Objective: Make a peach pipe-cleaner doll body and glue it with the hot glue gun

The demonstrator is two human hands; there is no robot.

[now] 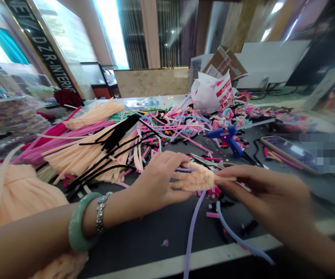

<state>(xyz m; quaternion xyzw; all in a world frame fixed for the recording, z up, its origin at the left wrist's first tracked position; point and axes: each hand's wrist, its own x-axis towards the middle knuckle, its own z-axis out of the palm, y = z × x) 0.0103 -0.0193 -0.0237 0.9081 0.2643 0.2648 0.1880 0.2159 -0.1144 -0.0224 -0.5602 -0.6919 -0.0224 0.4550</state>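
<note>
From your head camera, you see your left hand and your right hand close together above a dark grey work table, and between them is a fuzzy peach chenille bundle, its strands splayed like stubby fingers. Your left hand is narrowed around one end, with the fingers lying across the fuzz, while your right hand pinches the other end between thumb and fingers: both hands are holding it.

On your left wrist sit a pale green jade bangle and, just beside it, a silver link bracelet. Just behind the bundle lie steel scissors, and a lavender pipe cleaner and a pale blue pipe cleaner trail toward the table's near edge.

Beyond your left hand fans a big heap of peach pipe cleaners, crossed by black pipe cleaners and beside hot-pink pipe cleaners. Farther right, a blue hot glue gun shows a small red light (its nozzle is hard to make out), and a smartphone lies with its screen partly blurred. At the back stand a white plastic bag with red print and a cardboard box. Gathered peach fabric lies under your left forearm's side of the view.
</note>
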